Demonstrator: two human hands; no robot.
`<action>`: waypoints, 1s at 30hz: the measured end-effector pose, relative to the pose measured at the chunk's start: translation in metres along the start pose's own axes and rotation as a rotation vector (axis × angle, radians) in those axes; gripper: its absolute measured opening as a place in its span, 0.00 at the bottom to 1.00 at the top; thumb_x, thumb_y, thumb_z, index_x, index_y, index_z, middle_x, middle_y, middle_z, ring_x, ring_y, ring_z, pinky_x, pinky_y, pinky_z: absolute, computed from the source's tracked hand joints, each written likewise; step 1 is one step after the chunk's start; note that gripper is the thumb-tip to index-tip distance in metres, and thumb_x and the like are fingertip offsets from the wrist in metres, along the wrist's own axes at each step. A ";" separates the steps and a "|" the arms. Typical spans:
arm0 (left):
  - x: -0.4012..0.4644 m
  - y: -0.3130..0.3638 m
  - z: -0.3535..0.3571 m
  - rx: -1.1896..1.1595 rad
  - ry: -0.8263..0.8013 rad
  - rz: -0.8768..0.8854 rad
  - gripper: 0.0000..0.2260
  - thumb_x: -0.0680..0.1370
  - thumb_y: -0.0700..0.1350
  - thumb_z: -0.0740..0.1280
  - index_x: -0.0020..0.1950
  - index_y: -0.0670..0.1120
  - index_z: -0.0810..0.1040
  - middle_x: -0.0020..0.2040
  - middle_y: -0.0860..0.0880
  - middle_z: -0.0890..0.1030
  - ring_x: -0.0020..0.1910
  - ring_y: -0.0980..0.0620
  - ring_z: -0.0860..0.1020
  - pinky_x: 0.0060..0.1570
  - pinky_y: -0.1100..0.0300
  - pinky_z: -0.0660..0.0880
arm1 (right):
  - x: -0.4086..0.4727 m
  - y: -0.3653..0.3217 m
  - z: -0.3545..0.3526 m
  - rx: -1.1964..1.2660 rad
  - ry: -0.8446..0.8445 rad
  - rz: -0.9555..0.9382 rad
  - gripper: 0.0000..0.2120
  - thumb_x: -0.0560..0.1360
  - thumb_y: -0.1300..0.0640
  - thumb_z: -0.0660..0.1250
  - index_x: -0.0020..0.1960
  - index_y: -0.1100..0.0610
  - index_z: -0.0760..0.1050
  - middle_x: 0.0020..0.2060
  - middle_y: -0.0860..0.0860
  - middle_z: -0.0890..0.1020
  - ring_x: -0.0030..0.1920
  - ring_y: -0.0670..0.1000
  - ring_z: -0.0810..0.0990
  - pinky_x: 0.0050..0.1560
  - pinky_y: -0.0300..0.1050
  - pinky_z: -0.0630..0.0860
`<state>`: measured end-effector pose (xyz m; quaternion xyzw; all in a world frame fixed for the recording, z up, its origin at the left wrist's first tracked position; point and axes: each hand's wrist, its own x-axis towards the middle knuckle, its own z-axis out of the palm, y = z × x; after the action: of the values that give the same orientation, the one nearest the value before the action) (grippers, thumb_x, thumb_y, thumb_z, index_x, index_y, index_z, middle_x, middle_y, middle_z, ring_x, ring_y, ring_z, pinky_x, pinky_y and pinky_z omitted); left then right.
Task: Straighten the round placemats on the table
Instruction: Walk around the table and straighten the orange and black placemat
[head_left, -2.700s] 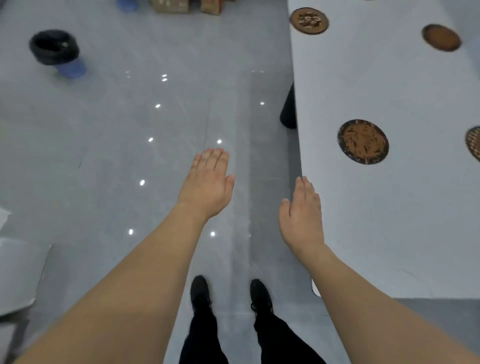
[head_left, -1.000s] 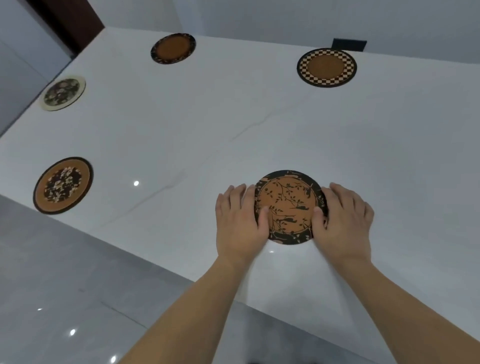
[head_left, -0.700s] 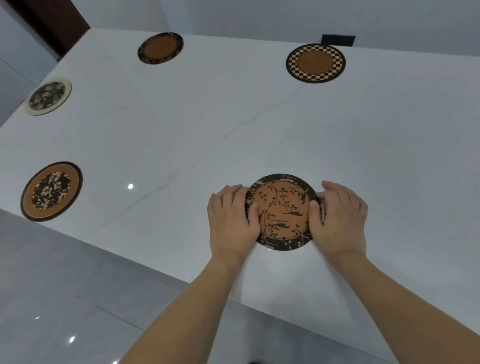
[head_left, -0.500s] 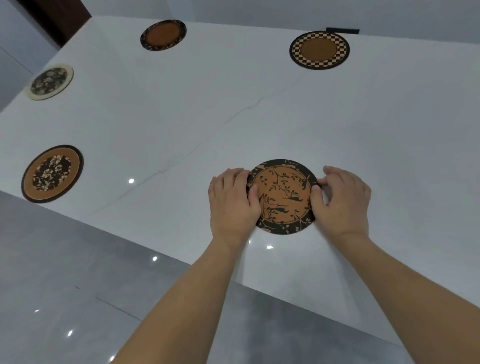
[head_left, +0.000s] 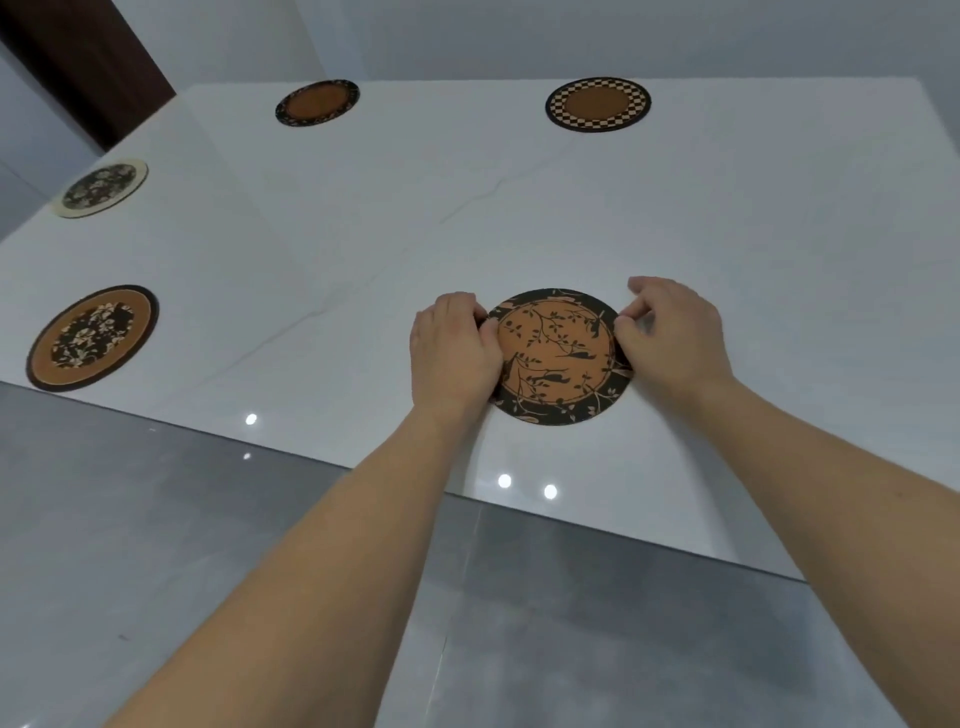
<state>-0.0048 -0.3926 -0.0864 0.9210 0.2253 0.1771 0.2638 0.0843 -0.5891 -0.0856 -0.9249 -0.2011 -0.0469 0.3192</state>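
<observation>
A round orange placemat with black branches and a black rim (head_left: 558, 358) lies flat near the front edge of the white table (head_left: 519, 208). My left hand (head_left: 452, 353) grips its left edge and my right hand (head_left: 672, 332) pinches its right edge. Further round placemats lie on the table: an orange floral one (head_left: 92, 336) at the left, a cream-rimmed floral one (head_left: 101, 187) behind it, a dark-rimmed orange one (head_left: 318, 102) at the back, and a checker-rimmed one (head_left: 597, 104) at the back right.
The table's front edge (head_left: 467, 493) runs diagonally across the view, with grey tiled floor (head_left: 208, 571) below it. A dark wooden door (head_left: 88, 57) stands at the far left behind the table. A pale wall rises behind the table.
Earlier I stood beside the table with both hands open over the floor. Since then both hands have taken the branch-pattern placemat by its edges, and my fingers have curled tighter on its rim.
</observation>
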 end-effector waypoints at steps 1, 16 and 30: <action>0.000 -0.003 -0.001 -0.018 -0.026 0.004 0.06 0.78 0.44 0.62 0.50 0.44 0.76 0.56 0.47 0.78 0.56 0.47 0.72 0.57 0.56 0.67 | -0.004 0.001 -0.001 0.003 -0.013 -0.003 0.06 0.73 0.54 0.62 0.42 0.54 0.77 0.63 0.50 0.77 0.64 0.51 0.72 0.67 0.50 0.63; -0.028 -0.030 -0.022 0.069 -0.051 0.202 0.14 0.79 0.49 0.60 0.60 0.48 0.79 0.62 0.49 0.78 0.62 0.48 0.73 0.64 0.53 0.67 | -0.044 0.000 -0.004 -0.092 -0.146 -0.088 0.15 0.77 0.46 0.61 0.60 0.51 0.74 0.70 0.50 0.70 0.72 0.53 0.63 0.73 0.53 0.55; -0.029 -0.029 -0.023 0.011 -0.057 0.157 0.13 0.78 0.47 0.60 0.59 0.49 0.80 0.62 0.51 0.78 0.64 0.50 0.71 0.66 0.53 0.66 | -0.060 -0.013 0.002 -0.243 -0.164 -0.090 0.21 0.81 0.48 0.49 0.69 0.57 0.64 0.72 0.53 0.64 0.74 0.52 0.57 0.75 0.55 0.47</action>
<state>-0.0490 -0.3758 -0.0903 0.9419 0.1458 0.1698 0.2505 0.0244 -0.5990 -0.0927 -0.9476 -0.2604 -0.0096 0.1849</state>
